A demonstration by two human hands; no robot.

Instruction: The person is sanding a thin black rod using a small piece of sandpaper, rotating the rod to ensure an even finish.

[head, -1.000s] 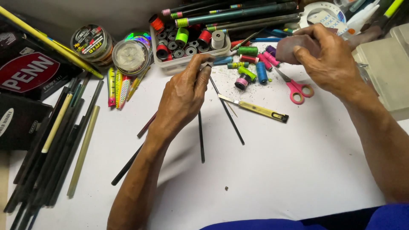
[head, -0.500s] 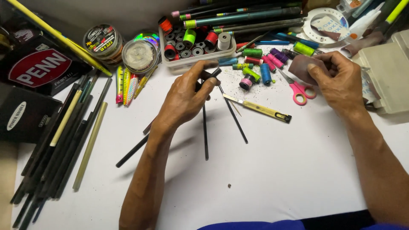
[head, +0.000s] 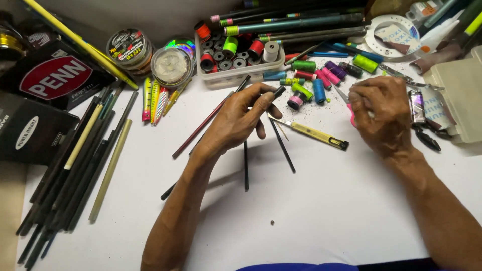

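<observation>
My left hand [head: 240,122] pinches a thin black rod [head: 277,92] near its upper end, just in front of the clear tray of thread spools [head: 236,76]. The rod slants down and left under my wrist, and its lower end [head: 167,193] shows on the white table. My right hand [head: 380,114] rests curled, back up, over pink-handled scissors [head: 351,119]. What its fingers hold is hidden. A yellow utility knife [head: 315,133] lies between the two hands.
Two loose black rods [head: 246,168] [head: 282,145] lie below the left hand, a dark red one [head: 203,123] beside it. Thread spools [head: 319,90], lures [head: 153,98], line spools [head: 170,65], a rod bundle [head: 75,165], black boxes [head: 55,78], pliers [head: 428,139] and a beige box [head: 462,100] ring the white table [head: 311,211].
My right hand has come down from the spools at the back onto the scissors. My left hand has raised the rod's end a little toward the tray.
</observation>
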